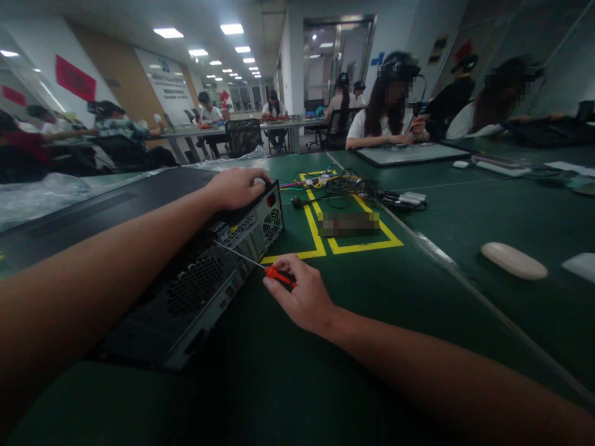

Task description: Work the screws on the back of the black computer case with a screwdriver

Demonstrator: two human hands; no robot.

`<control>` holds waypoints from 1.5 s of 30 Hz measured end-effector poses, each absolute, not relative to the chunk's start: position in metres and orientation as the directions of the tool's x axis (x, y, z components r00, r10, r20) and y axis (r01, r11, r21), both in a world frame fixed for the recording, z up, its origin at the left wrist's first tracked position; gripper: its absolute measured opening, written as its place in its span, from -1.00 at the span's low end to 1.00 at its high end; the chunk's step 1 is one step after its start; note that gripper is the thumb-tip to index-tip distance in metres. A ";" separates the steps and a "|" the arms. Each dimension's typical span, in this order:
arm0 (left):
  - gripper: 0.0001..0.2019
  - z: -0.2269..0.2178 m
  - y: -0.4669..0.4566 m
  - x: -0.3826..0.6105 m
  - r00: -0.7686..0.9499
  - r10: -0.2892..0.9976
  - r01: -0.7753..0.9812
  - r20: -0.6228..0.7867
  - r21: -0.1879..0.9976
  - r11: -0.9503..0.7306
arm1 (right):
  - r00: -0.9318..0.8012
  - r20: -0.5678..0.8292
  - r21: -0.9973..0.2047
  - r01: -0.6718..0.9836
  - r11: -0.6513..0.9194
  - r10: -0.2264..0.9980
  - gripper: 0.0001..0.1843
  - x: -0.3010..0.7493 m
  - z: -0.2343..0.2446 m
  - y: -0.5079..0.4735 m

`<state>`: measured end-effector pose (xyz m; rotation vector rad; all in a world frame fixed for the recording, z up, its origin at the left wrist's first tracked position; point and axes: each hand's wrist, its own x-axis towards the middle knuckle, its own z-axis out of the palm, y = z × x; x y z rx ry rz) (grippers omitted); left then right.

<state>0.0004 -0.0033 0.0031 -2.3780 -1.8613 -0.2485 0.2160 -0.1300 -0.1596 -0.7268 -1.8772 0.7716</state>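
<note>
A black desktop computer case lies on its side at the left of the table, its rear panel with vents and a fan grille turned toward me. My left hand is on top of the case near the far rear corner, its fingers curled at the edge and gripping it. Closed around the red and black handle of a screwdriver is my right hand. The screwdriver's thin shaft points left, and its tip meets the rear panel near the middle of its upper edge. The exact spot under the tip is too small to make out.
Yellow tape marks the green table. A tangle of cables and a blurred block lie beyond the case. Clear plastic wrap is behind it. A pale oval object sits at right. Several people work across the room.
</note>
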 end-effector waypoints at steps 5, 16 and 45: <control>-0.41 0.004 -0.004 0.001 0.238 0.952 0.970 0.191 0.004 -0.243 | -0.376 0.535 -0.763 0.171 0.624 0.757 -0.85 0.216 -0.160 -0.130; -0.41 0.003 -0.004 0.001 0.236 0.951 0.970 0.201 0.008 -0.242 | -0.377 0.536 -0.763 0.167 0.624 0.756 -0.85 0.217 -0.158 -0.131; -0.41 0.004 -0.003 0.000 0.248 0.948 0.967 0.201 0.011 -0.256 | -0.369 0.534 -0.777 0.142 0.614 0.761 -0.75 0.217 -0.157 -0.133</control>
